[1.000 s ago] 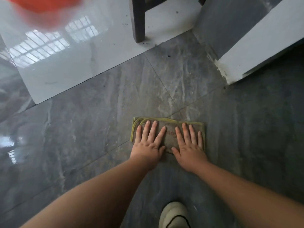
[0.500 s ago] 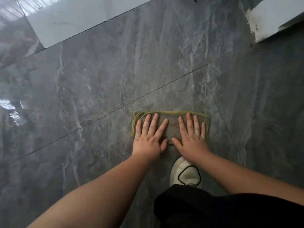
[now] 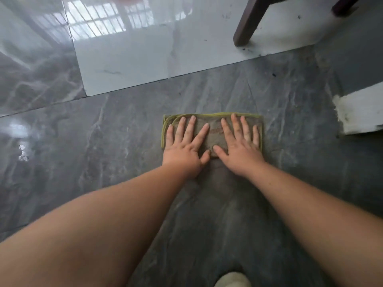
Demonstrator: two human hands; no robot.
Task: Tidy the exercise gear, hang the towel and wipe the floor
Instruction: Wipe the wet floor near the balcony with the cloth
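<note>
A folded grey-brown cloth [image 3: 215,130] with a yellow-green hem lies flat on the dark grey marble floor [image 3: 103,152]. Both of my hands press down on it with fingers spread. My left hand [image 3: 184,148] covers the cloth's left half and my right hand [image 3: 238,150] covers its right half, thumbs nearly touching. Neither hand grips the cloth; the palms rest flat on it. Both arms are stretched out forward.
A glossy white floor tile [image 3: 145,63] starts just beyond the cloth. A dark wooden chair leg [image 3: 246,23] stands on it at the upper right. A chipped white wall base [image 3: 360,112] juts in at the right. My pale shoe [image 3: 232,279] shows at the bottom.
Half a second ago the cloth was drawn back close to my shoe. Now both hands have slid it forward again, nearer the white tile and the chair leg.
</note>
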